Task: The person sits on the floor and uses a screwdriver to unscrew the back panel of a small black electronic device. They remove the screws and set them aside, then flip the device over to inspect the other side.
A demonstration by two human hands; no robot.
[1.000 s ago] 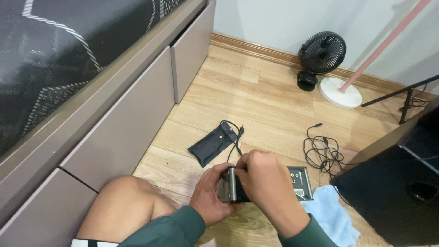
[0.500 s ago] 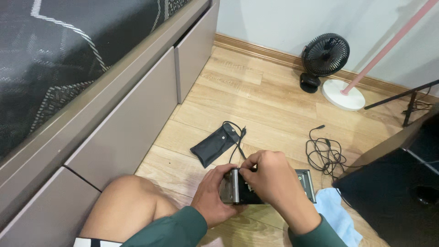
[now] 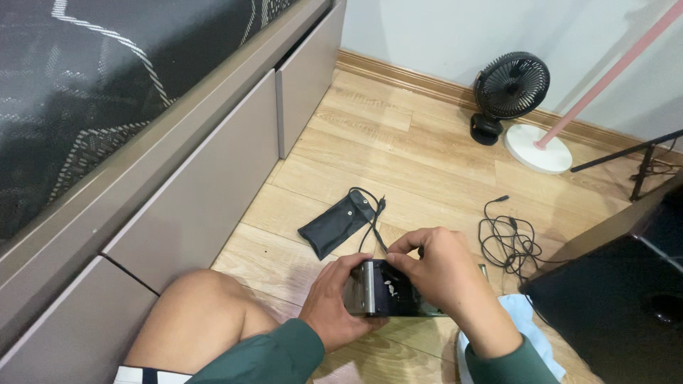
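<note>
Presently, the left hand (image 3: 334,302) is wrapped around the near end of a small dark boxlike device (image 3: 388,290) with a silver band, held just above the wooden floor (image 3: 398,156) in front of a bare knee (image 3: 196,320); the right hand (image 3: 445,274) lies over the device's far side, its fingertips (image 3: 398,249) pinched together on the top edge. A black pouch (image 3: 334,224) with a short cable lies on the floor just beyond the hands, and a loose coil of black cable (image 3: 509,242) lies near the right hand. Further off stand a small black fan (image 3: 509,89), a white round lamp base (image 3: 537,148) with a pink pole, a grey drawer front (image 3: 192,199) to the left, and a pale blue cloth (image 3: 526,327) beside the right forearm.
</note>
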